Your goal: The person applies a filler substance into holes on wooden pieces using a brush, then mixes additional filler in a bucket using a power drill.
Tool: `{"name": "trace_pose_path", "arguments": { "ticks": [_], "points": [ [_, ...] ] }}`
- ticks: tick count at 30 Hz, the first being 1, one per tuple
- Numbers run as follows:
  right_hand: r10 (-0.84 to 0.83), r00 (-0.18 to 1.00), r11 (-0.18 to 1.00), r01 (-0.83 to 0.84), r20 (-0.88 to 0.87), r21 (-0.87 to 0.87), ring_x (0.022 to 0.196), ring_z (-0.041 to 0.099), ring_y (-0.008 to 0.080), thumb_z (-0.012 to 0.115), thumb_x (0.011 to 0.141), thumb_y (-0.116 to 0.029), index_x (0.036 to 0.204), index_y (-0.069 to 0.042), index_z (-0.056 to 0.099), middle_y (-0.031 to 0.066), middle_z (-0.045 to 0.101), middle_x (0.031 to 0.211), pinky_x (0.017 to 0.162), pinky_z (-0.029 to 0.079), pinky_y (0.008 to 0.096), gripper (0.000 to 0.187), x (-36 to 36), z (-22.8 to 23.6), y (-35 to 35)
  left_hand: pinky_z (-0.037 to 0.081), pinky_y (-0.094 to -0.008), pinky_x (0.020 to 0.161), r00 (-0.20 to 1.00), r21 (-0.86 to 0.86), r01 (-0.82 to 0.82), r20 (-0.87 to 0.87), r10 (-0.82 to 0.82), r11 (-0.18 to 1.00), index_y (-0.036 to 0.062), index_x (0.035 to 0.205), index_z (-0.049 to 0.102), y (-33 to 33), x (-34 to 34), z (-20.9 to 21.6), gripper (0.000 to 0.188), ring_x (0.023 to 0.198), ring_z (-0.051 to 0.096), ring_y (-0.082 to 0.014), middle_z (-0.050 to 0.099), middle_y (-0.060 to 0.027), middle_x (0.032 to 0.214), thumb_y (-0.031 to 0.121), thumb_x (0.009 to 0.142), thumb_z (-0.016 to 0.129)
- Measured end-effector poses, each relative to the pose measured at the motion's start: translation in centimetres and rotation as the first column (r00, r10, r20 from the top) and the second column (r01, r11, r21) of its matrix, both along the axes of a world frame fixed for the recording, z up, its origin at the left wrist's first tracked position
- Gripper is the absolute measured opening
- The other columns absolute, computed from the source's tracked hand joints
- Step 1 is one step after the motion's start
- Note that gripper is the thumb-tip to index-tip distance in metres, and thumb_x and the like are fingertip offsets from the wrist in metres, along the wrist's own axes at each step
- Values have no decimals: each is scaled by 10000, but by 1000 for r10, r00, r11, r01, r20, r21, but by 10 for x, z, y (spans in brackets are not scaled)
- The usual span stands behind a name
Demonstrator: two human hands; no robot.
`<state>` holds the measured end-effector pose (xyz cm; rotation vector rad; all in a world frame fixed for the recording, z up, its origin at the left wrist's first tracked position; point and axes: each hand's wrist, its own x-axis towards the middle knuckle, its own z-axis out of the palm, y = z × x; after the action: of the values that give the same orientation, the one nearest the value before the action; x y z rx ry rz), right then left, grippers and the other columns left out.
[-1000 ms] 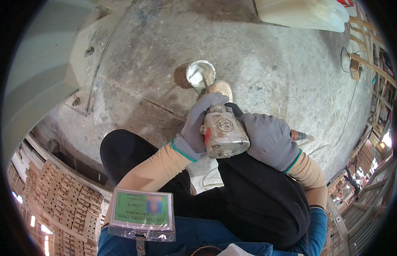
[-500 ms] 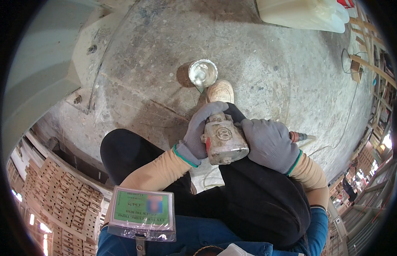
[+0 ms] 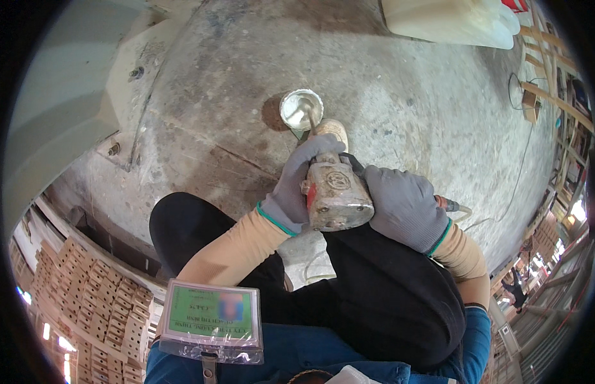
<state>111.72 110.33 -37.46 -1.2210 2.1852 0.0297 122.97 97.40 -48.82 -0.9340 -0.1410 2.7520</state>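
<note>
Both my gloved hands hold a worn metal pneumatic drill point(image 3: 339, 195) above my lap. My left hand point(image 3: 291, 182) is closed around the left side and front of its body. My right hand point(image 3: 406, 208) wraps the handle, which its fingers mostly hide. A hose with a reddish coupling point(image 3: 446, 203) comes out beside the right hand. A thin rod point(image 3: 311, 121) extends forward from the drill into a small round pot point(image 3: 321, 102) on the floor. White, wet-looking material lies inside the pot. The rod's lower end is hidden in it.
My shoe point(image 3: 334, 129) stands right beside the pot. A large whitish plastic container point(image 3: 448, 22) is at the far right. A grey metal structure with bolts point(image 3: 60, 121) rises on the left. Stacked wooden pieces point(image 3: 96, 294) stand at lower left, wooden racks point(image 3: 553, 96) at right.
The drill and both hands have moved slightly forward, and the drill has tilted. The rod now shows reaching into the pot; earlier it was not visible there.
</note>
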Motion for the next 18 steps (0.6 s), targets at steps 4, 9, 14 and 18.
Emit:
{"name": "trace_pose_path", "arguments": {
  "ticks": [4,9,14,18],
  "points": [
    [-27,989,999,20,145,51,608,632,306,593,722,-148,795,-41,505,150,600,653,535,487,407,157,-7,8,2,496,-398,909,995,-35,-88,-46,87,995,116,1173,528,14,6,4,332,1015,569,-262,558,-132,1146,298,896,539],
    [-15,987,997,3,160,74,614,628,313,594,718,-139,793,-40,503,152,592,645,544,487,409,154,-7,4,-3,500,-372,894,975,42,-149,-157,154,988,59,1106,538,7,6,8,320,996,574,-255,591,-117,1028,304,900,537],
    [26,997,998,-22,76,-55,590,624,274,579,721,-142,785,-57,505,133,584,630,514,477,384,130,4,-4,-6,495,-385,894,1000,84,11,18,-12,996,49,1075,554,-10,5,8,325,982,578,-253,598,-112,981,322,900,542],
    [39,999,999,-39,-7,16,583,625,246,570,729,-150,788,-65,512,121,585,633,503,470,362,118,4,-4,-6,491,-400,900,997,125,-44,-51,51,991,61,1060,566,-9,-2,17,307,981,579,-258,594,-123,1007,314,887,552]
  ]
}}
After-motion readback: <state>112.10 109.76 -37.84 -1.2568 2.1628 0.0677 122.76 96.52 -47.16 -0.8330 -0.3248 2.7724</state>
